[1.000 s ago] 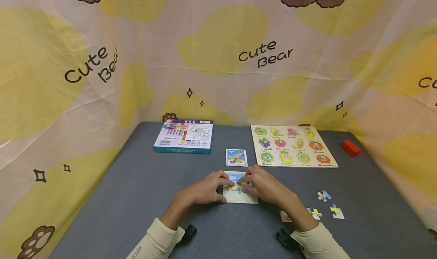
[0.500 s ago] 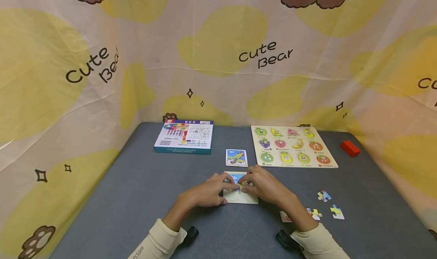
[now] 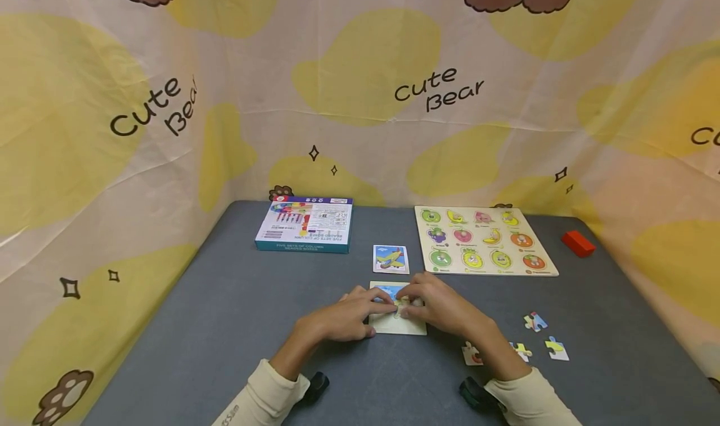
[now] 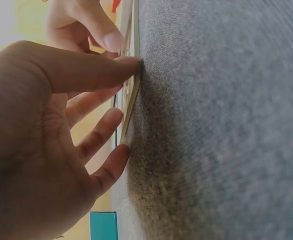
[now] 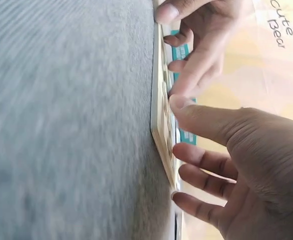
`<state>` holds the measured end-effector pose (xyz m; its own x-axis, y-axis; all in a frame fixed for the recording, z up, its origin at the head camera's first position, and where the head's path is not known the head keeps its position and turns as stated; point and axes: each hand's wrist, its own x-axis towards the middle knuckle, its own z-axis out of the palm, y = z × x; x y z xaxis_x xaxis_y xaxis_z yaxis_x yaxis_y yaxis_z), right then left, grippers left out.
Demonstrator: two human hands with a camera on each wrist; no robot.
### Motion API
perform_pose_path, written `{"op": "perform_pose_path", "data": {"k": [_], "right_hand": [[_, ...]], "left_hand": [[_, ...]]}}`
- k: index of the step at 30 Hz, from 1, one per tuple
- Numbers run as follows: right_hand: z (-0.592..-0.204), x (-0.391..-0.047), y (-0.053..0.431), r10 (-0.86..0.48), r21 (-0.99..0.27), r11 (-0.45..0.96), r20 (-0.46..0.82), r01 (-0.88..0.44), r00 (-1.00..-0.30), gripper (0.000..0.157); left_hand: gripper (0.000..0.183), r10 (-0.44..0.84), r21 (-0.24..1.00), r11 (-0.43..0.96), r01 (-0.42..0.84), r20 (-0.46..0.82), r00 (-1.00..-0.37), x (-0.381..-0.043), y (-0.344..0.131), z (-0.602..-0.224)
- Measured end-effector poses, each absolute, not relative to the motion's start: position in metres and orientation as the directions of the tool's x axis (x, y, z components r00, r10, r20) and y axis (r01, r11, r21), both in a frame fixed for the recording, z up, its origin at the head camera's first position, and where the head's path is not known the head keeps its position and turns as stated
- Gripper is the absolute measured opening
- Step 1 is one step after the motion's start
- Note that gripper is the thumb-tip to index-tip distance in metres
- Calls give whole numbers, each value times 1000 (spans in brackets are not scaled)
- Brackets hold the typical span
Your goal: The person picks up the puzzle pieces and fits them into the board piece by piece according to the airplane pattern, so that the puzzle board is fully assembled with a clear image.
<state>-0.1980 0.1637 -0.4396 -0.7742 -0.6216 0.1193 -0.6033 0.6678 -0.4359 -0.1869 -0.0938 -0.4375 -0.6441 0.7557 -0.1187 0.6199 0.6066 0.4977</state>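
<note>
Loose puzzle pieces [image 3: 557,350] lie nearest on the tabletop [image 3: 270,295]; past them, the left hand [image 3: 345,318] rests spread fingers on the puzzle board [image 3: 400,327]. The right hand [image 3: 441,302] touches it too, pinching or not I can't tell. Beyond lies an airplane card [image 3: 390,259].

Soft, even light in the head view; uneven exposure at your wrists.
In the head view you see moderate brightness, faint shadows on the table [image 3: 247,313], gentle creases of light across the cloth [image 3: 360,70], and sharp large lettering, while the finest print on the box [image 3: 304,225] is too small to read. In your left wrist view, glare bleaches the upper left corner, leaving your left hand [image 4: 51,120] shaded; a dark shadow spreads below the board [image 4: 131,97], and the table blurs toward the right. Your right wrist view is paler, its background washed out and its lower left soft.
</note>
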Motion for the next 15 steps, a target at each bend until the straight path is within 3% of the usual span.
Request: {"op": "perform_pose_path", "data": {"k": [4, 15], "right_hand": [[-438, -196, 176, -599, -454, 673, 130, -584, -790, 22], [-428, -182, 240, -490, -454, 735, 157, -503, -858, 28]], "left_hand": [[53, 770, 496, 589, 638, -104, -629, -190, -95, -442], [52, 738, 501, 628, 596, -138, -661, -185, -92, -436]]}}
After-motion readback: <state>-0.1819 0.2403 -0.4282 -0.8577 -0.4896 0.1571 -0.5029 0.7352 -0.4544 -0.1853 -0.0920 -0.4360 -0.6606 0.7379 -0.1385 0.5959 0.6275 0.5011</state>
